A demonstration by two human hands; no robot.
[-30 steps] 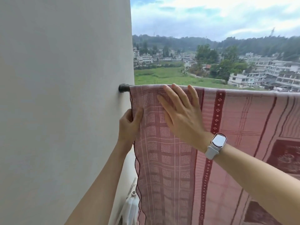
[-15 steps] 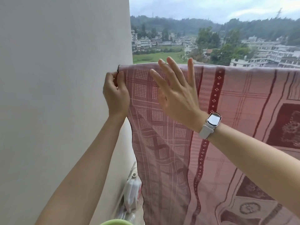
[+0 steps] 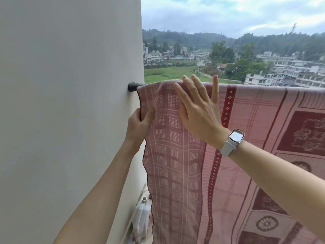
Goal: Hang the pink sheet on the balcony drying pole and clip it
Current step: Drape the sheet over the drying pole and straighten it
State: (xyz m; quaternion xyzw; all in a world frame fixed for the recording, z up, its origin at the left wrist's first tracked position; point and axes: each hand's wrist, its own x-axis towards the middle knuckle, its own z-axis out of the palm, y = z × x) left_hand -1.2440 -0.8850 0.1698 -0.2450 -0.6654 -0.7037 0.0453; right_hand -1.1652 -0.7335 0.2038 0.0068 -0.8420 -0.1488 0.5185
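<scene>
The pink sheet (image 3: 249, 131), patterned with white checks and dark red borders, hangs draped over the drying pole, whose black end fitting (image 3: 132, 87) sticks out of the wall. My left hand (image 3: 139, 126) pinches the sheet's left edge a little below the pole. Open and flat, my right hand (image 3: 198, 107) lies with fingers spread against the sheet just under the pole; a white smartwatch sits on its wrist. The pole itself is hidden under the cloth. No clip is in view.
A pale plastered wall (image 3: 70, 120) fills the left half, close to my left arm. A white plastic jug (image 3: 141, 221) stands on the floor by the wall under the sheet. Beyond the pole lie fields, trees and buildings far below.
My left hand has slid down the sheet's left edge from the pole end, uncovering the black fitting. My right hand stays flat on the cloth. The camera has tilted.
</scene>
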